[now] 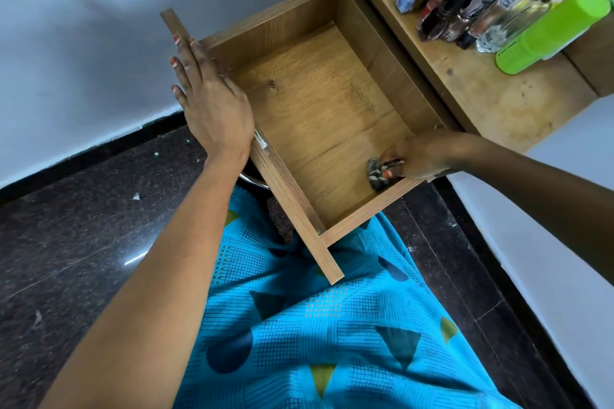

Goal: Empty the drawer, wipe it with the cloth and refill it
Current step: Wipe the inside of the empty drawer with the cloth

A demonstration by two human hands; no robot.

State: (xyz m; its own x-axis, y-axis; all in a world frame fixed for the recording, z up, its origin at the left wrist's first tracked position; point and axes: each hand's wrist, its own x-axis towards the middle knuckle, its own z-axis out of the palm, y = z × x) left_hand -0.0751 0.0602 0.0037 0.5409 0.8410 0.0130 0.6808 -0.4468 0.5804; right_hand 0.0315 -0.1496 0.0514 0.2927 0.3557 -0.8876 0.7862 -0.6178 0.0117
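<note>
Right hand atop cloth in drawer

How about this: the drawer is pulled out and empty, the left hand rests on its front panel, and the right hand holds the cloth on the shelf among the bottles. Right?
Not quite. The head view shows the right hand holding the cloth inside the drawer, in a corner of its floor, not on the shelf. The rest stands.
</note>
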